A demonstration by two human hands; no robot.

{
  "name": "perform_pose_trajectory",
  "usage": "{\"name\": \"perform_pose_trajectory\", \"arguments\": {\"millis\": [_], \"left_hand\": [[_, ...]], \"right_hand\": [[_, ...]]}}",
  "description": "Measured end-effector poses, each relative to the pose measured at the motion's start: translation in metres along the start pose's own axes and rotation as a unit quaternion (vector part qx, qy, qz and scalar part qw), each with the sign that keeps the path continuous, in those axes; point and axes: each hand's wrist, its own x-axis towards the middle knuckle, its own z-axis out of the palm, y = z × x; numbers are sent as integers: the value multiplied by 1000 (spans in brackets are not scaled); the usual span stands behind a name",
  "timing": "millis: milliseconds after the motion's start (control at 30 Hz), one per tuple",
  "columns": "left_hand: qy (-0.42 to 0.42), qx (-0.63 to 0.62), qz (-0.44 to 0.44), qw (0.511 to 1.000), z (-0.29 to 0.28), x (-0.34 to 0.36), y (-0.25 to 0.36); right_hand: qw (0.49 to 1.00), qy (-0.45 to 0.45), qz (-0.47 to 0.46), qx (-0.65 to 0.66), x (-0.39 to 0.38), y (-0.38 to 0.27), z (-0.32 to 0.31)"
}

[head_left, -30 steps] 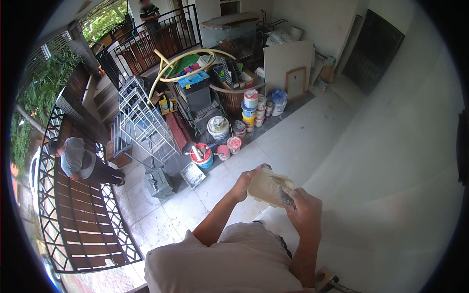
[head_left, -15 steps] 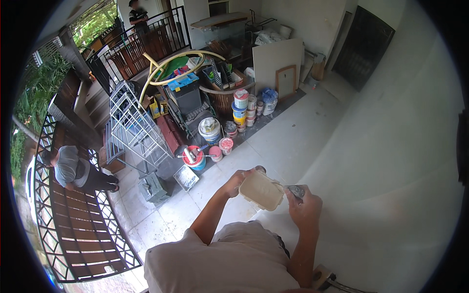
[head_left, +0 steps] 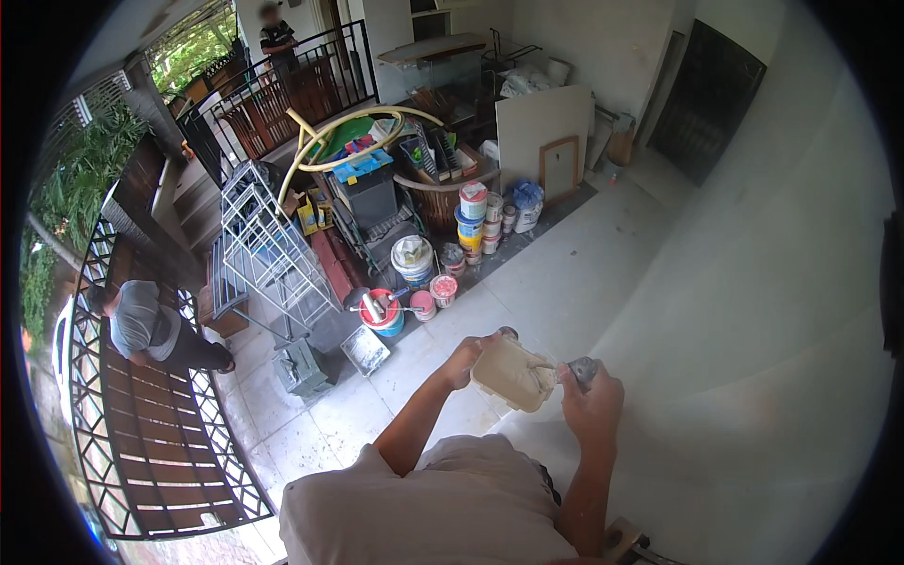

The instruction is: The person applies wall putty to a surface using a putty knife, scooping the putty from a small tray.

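Observation:
A cream plastic tub (head_left: 497, 375) is held out in front of my chest, with my left hand (head_left: 462, 363) closed round its left rim. Pale paste (head_left: 540, 379) lies heaped toward the tub's right side. At that side my right hand (head_left: 594, 403) grips a putty knife (head_left: 583, 369); its grey, smeared handle end shows, while the blade is mostly hidden at the tub's edge. Close to my left fingers sticks out a small dark rounded end (head_left: 508, 332), whose kind I cannot make out.
A pale smooth wall (head_left: 753, 377) rises close on my right. Ahead stand stacked paint pails (head_left: 471, 215), a red-rimmed bucket (head_left: 381, 313) with a roller, a paint tray (head_left: 364, 350) and a metal rack (head_left: 273, 247). One person (head_left: 151, 320) is by the gate at left; another (head_left: 276, 38) stands behind the railing.
The tub has tipped so that more of its inside shows, and the paste is now bunched at its right side. My right hand has turned slightly with the putty knife.

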Motion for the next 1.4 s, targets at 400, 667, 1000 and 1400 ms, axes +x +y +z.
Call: {"name": "perform_pose_trajectory", "arguments": {"millis": [400, 667, 1000, 1400], "left_hand": [[46, 7, 97, 994, -9, 9, -31], [175, -71, 135, 973, 2, 5, -26], [213, -81, 169, 959, 3, 10, -23], [196, -121, 154, 961, -3, 22, -34]], "right_hand": [[995, 56, 80, 25, 6, 11, 6], [986, 87, 130, 49, 3, 4, 18], [979, 43, 151, 131, 4, -8, 22], [970, -44, 201, 131, 11, 0, 53]]}}
